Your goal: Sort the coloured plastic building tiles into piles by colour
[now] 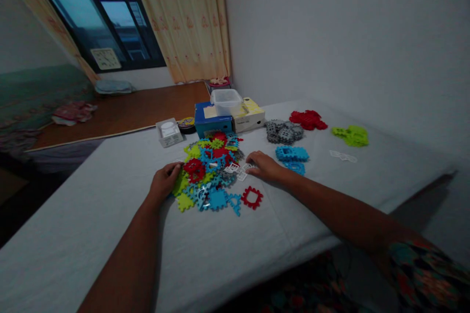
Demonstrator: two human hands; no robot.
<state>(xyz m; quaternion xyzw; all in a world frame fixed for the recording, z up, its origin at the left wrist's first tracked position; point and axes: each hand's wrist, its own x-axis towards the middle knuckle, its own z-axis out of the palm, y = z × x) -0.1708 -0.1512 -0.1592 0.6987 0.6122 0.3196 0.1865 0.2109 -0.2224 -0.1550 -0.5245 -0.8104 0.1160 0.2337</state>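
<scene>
A mixed pile of toothed plastic building pieces (218, 199) in blue, red, green and grey lies on the white-covered table. At its left edge, my left hand (164, 181) is closed, thumb and fingers curled together beside the green pieces. Whatever it may hold is hidden or too small to name. My right hand (265, 167) pinches a white lattice piece (241, 174) at the pile's right side. Just below that hand, a red square frame piece (252, 197) lies apart from the pile.
Sorted heaps lie to the right: grey pieces (284, 132), red pieces (308, 120), blue pieces (293, 154), green pieces (351, 135) and a white strip (342, 156). Behind the pile stand a blue box (213, 122), a yellow-and-white box (250, 116), a clear tub (226, 101) and a small clear box (169, 132).
</scene>
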